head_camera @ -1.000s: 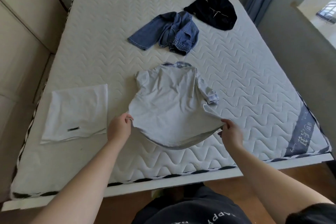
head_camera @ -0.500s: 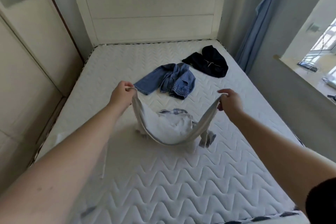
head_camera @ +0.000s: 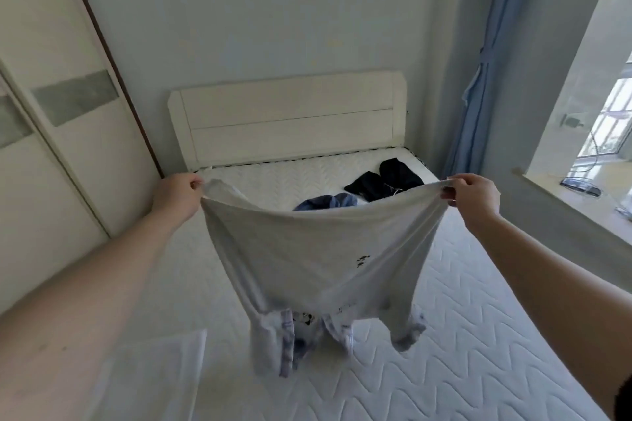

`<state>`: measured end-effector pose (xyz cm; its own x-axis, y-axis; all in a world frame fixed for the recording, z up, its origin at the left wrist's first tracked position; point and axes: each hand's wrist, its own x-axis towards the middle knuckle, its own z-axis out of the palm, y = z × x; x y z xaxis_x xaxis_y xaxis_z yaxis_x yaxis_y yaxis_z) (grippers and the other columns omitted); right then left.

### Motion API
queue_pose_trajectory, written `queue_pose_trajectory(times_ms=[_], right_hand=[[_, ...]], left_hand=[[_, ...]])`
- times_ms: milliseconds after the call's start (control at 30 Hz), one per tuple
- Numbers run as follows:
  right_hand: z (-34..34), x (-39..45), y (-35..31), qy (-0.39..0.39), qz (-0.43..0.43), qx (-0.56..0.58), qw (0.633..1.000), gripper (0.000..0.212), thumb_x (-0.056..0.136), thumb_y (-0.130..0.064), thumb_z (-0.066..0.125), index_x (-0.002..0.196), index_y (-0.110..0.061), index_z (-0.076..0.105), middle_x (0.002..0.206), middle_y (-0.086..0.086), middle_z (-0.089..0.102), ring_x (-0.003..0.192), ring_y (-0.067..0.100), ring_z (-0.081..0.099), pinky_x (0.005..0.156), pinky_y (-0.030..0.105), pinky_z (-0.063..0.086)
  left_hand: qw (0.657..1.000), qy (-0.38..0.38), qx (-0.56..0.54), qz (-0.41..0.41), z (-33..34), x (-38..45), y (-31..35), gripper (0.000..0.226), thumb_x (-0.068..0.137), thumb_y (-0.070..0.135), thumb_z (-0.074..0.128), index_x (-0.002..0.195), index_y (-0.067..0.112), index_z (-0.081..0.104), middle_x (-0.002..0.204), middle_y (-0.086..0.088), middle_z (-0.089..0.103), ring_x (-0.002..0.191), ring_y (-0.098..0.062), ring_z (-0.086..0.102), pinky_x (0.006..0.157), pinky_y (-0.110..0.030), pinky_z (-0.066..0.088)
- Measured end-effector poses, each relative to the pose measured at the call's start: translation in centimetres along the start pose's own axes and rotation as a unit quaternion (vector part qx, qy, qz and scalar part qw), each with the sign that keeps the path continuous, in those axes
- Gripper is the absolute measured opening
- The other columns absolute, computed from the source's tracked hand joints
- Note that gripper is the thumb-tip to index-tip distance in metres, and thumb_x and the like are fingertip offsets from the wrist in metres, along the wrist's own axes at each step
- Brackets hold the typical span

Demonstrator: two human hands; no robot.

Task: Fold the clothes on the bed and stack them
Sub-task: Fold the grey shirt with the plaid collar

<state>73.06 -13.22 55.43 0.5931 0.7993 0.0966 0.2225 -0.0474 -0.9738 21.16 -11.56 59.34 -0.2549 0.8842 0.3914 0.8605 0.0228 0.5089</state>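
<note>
A pale grey short-sleeved shirt [head_camera: 318,256] hangs upside down in the air above the bed [head_camera: 478,335], collar and sleeves dangling just over the mattress. My left hand [head_camera: 176,196] grips one hem corner and my right hand [head_camera: 473,195] grips the other, stretching the hem between them. A folded white garment [head_camera: 154,376] lies on the mattress at the lower left, partly behind my left arm. Farther back lie a blue denim jacket [head_camera: 328,202], mostly hidden by the shirt, and a black garment [head_camera: 386,179].
A white headboard [head_camera: 287,120] closes the far end of the bed. A wardrobe with sliding doors [head_camera: 51,133] runs along the left. On the right are a blue curtain [head_camera: 478,79] and a window sill [head_camera: 574,195] with small items.
Both hands have lifted the shirt by its hem from flat on the mattress to hanging in the air. The view has tilted up toward the headboard.
</note>
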Motion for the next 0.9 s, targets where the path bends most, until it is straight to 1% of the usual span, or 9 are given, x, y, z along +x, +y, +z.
queue_pose_trajectory(times_ms=[67,167,267,400,467,567,667,767,900], right_hand=[[-0.3,1.1,0.2,0.023,-0.006,-0.018,1.000,0.025,0.090,-0.012,0.049,0.094,-0.016,0.074,0.070,-0.003,0.071,0.072,0.017,0.072,0.079,0.038,0.060],[-0.2,2.2,0.5,0.033,-0.003,-0.050,0.998,0.029,0.091,-0.013,0.046,0.098,-0.016,0.073,0.072,-0.009,0.068,0.070,0.011,0.070,0.084,0.040,0.058],[0.3,3.2,0.5,0.041,0.004,-0.054,0.998,0.030,0.091,-0.014,0.045,0.098,-0.016,0.074,0.072,-0.011,0.067,0.065,0.008,0.068,0.080,0.037,0.059],[0.7,4.6,0.3,0.048,0.007,-0.041,0.998,0.027,0.089,-0.013,0.046,0.091,-0.020,0.073,0.069,-0.006,0.069,0.062,0.012,0.070,0.077,0.037,0.060],[0.9,5.3,0.0,0.057,0.005,-0.037,0.998,0.027,0.088,-0.014,0.046,0.088,-0.021,0.072,0.067,-0.003,0.068,0.056,0.012,0.067,0.074,0.037,0.061],[2.1,6.1,0.1,0.059,0.005,-0.046,0.997,0.028,0.089,-0.015,0.046,0.088,-0.019,0.073,0.066,-0.001,0.067,0.047,0.008,0.062,0.066,0.035,0.061],[4.4,6.3,0.7,0.038,-0.008,-0.047,0.998,0.027,0.090,-0.017,0.045,0.086,-0.023,0.072,0.061,-0.002,0.067,0.050,0.010,0.062,0.063,0.037,0.061],[7.3,6.6,0.9,0.005,-0.025,-0.060,0.998,0.026,0.089,-0.021,0.043,0.085,-0.025,0.068,0.054,-0.006,0.066,0.050,0.006,0.063,0.054,0.029,0.053],[9.9,7.9,-0.8,-0.090,-0.020,-0.148,0.985,0.027,0.089,-0.020,0.039,0.084,-0.023,0.066,0.076,0.002,0.069,0.073,0.022,0.065,0.063,0.038,0.058]], left_hand=[[0.999,0.002,0.034,0.018,-0.9,0.3,-0.4,0.029,0.097,0.005,0.047,0.115,-0.002,0.068,0.117,-0.025,0.065,0.108,-0.041,0.059,0.088,-0.039,0.045],[0.995,-0.011,0.087,0.043,-1.3,0.5,-1.2,0.029,0.096,-0.002,0.044,0.113,-0.005,0.068,0.113,-0.031,0.062,0.103,-0.044,0.058,0.085,-0.044,0.046],[0.994,-0.027,0.103,0.037,-1.0,0.9,-1.9,0.028,0.096,-0.001,0.043,0.109,-0.007,0.068,0.109,-0.031,0.061,0.101,-0.043,0.057,0.083,-0.043,0.046],[0.996,-0.027,0.083,0.008,-0.4,1.5,-1.9,0.027,0.099,0.004,0.040,0.107,-0.007,0.063,0.107,-0.032,0.060,0.098,-0.043,0.057,0.080,-0.043,0.045],[0.997,-0.033,0.065,-0.020,-0.2,2.0,-1.6,0.027,0.101,0.009,0.037,0.108,-0.004,0.059,0.101,-0.031,0.062,0.091,-0.041,0.060,0.073,-0.041,0.048],[0.996,-0.050,0.007,-0.077,1.0,3.5,-1.6,0.024,0.100,0.011,0.035,0.107,0.001,0.056,0.081,-0.024,0.065,0.069,-0.033,0.065,0.063,-0.034,0.054],[0.992,-0.065,0.028,-0.107,2.2,4.4,-2.6,0.021,0.095,0.003,0.042,0.105,0.003,0.059,0.082,-0.019,0.067,0.068,-0.031,0.066,0.065,-0.036,0.057],[0.990,-0.061,0.038,-0.121,3.7,5.1,-3.3,0.024,0.090,-0.002,0.048,0.104,0.006,0.066,0.101,-0.023,0.067,0.080,-0.033,0.067,0.073,-0.041,0.058],[0.993,-0.041,-0.014,-0.110,5.1,7.0,-0.3,0.022,0.098,0.008,0.044,0.105,0.007,0.065,0.104,-0.017,0.068,0.060,-0.021,0.064,0.064,-0.031,0.056]])
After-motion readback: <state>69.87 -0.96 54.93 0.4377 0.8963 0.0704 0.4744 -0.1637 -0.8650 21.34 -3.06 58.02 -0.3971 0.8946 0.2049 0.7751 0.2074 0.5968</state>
